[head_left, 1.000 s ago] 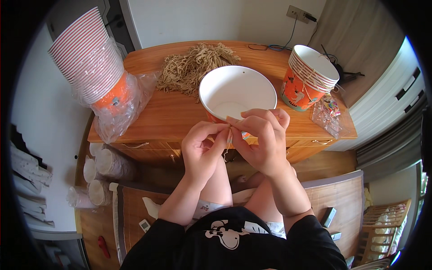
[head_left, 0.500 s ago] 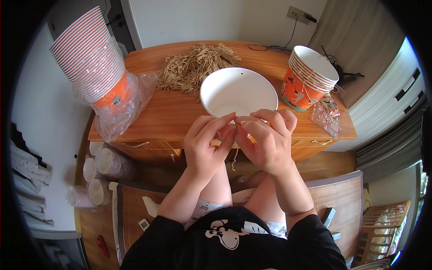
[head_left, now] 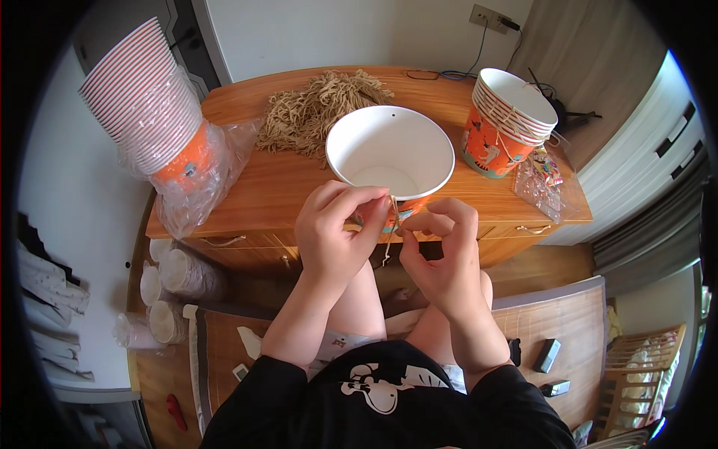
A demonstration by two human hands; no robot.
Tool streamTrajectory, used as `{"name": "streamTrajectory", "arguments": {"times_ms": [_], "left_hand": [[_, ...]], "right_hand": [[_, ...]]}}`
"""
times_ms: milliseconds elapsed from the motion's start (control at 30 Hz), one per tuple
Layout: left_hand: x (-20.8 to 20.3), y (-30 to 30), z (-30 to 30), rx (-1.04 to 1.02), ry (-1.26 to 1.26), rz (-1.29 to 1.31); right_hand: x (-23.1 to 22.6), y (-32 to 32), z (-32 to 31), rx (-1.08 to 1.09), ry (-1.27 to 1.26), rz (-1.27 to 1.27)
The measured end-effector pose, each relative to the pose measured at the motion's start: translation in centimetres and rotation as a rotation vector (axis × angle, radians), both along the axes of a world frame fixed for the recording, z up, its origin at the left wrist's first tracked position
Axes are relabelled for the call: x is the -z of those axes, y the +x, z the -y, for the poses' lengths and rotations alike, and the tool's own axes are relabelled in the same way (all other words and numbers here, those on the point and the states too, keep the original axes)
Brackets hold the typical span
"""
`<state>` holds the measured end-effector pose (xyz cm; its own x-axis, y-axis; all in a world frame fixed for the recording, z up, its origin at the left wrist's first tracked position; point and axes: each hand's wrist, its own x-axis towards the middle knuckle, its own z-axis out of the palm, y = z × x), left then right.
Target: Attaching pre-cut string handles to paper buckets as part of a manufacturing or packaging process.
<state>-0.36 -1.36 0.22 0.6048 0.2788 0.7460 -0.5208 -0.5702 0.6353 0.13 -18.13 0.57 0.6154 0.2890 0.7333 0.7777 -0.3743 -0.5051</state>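
Note:
A white-lined paper bucket (head_left: 389,146) with an orange printed outside stands at the table's front edge, its mouth tilted toward me. At its near rim hangs a thin tan cord (head_left: 394,212), with a loose end dangling below. The thumb and forefinger of my left hand (head_left: 334,223) pinch this cord just at the rim. Slightly lower and to the right, my right hand (head_left: 449,262) has its thumb and fingertips closed on the cord too. The fingers partly hide the bucket's front.
A tangled pile of tan cords (head_left: 318,112) lies behind the bucket. At left rises a tall bucket stack (head_left: 146,105) in clear plastic; at right stands a shorter corded stack (head_left: 497,142) beside a plastic packet (head_left: 540,183). Wrapped stacks (head_left: 183,273) sit on the floor.
My right hand has moved down and right, away from the left fingertips, and more cord shows between them. My left hand stays near the rim. The view has shifted slightly.

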Motion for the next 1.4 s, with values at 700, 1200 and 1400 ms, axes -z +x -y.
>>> {"name": "streamTrajectory", "arguments": {"times_ms": [700,1200,1400], "left_hand": [[0.8,0.6,-0.8,-0.035,0.493,0.292],[-0.3,0.8,-1.0,-0.003,0.53,0.384],[0.3,1.0,-0.8,-0.016,0.383,0.412]], "right_hand": [[2.1,0.4,1.3,-0.169,0.232,-0.222],[-0.1,-1.0,0.7,-0.234,0.083,-0.355],[0.4,-0.9,1.9,-0.642,0.493,-0.865]]}}
